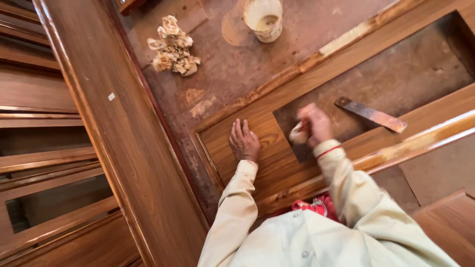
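From the head view, my left hand lies flat, fingers spread, on the wooden door frame. My right hand has its grip closed on a pale polishing pad at the panel opening's near-left corner, near a metal strip.

Worn work surface with odds and ends, finished woodwork stacked to one side

A crumpled rag, pale and stained, lies on the brown stained floor; a white tub with a smeared rim stands well apart from it at the top edge; a flat metal blade, rusty and dull, lies aslant inside the opening of the frame; a long varnished plank runs diagonally down the left; beyond it, more varnished frames are stacked side by side.
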